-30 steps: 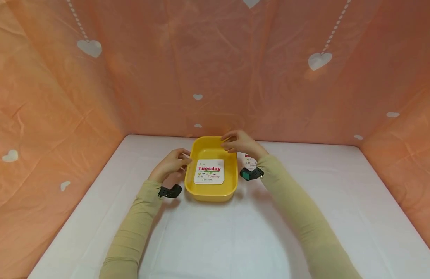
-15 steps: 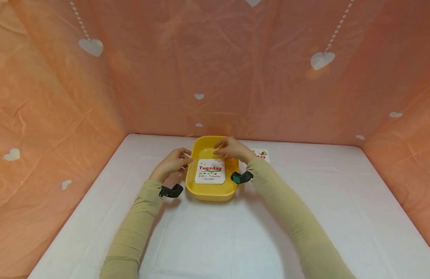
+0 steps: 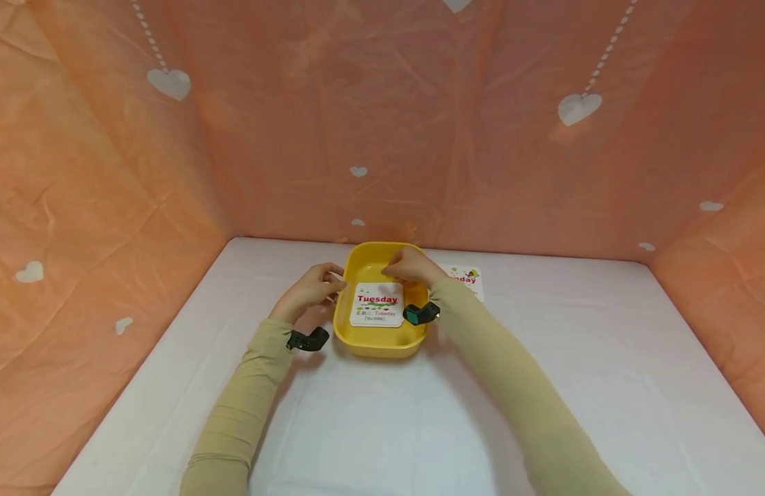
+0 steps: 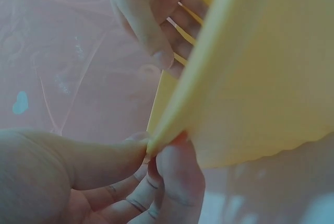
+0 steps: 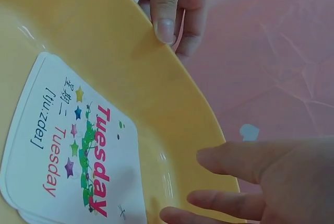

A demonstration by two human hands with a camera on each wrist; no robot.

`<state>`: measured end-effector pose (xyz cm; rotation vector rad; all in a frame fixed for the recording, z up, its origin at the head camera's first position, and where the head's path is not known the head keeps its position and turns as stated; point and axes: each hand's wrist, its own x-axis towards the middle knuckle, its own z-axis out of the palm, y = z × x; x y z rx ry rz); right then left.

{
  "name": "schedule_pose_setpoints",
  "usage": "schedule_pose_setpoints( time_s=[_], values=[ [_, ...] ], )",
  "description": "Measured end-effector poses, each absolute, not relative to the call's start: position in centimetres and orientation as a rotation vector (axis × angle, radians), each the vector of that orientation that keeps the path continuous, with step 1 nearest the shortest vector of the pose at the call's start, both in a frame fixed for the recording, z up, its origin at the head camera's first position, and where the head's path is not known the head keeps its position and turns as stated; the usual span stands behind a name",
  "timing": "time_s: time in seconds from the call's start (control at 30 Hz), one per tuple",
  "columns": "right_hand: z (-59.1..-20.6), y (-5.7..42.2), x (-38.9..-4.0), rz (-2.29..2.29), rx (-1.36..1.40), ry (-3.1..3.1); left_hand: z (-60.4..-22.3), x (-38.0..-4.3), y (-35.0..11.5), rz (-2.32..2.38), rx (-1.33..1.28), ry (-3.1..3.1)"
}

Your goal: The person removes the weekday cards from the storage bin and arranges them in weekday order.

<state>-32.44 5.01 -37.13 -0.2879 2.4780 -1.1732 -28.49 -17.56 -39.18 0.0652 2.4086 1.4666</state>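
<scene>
A yellow plastic tray (image 3: 382,350) stands on the table, with a white "Tuesday" card (image 3: 378,305) lying face up inside. The right wrist view shows the edge of at least one more card under that Tuesday card (image 5: 78,140). My left hand (image 3: 308,293) pinches the tray's left rim between thumb and forefinger, plainest in the left wrist view. Over the tray's right side, just past the card's upper edge, hovers my right hand (image 3: 415,266). Its thumb and fingers are apart with nothing between them, as the right hand (image 5: 297,182) shows up close.
Another white card (image 3: 469,279) with red lettering lies on the table right of the tray, partly covered by my right wrist. White cloth (image 3: 382,427) covers the table. A peach curtain (image 3: 296,138) with white hearts stands behind and at both sides.
My right hand has moved left from the tray's right rim to over its inside, uncovering more of the card on the table. The left hand keeps its hold on the rim.
</scene>
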Motion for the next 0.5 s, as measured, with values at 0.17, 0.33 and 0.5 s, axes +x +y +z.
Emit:
schedule_pose_setpoints(
  time_s=[0.17,0.33,0.5],
  values=[
    [-37.2,4.7,-33.0,-1.105,-0.271,2.464,-39.3,-28.7,-17.7,1.482,0.076,2.400],
    [-37.4,4.3,-33.0,-1.120,-0.193,2.451,-39.4,-28.6,-17.8,1.520,0.110,2.394],
    [-37.5,3.9,-32.5,-1.115,-0.138,2.472,-39.4,-28.4,-17.8,1.519,0.149,2.398]
  ],
)
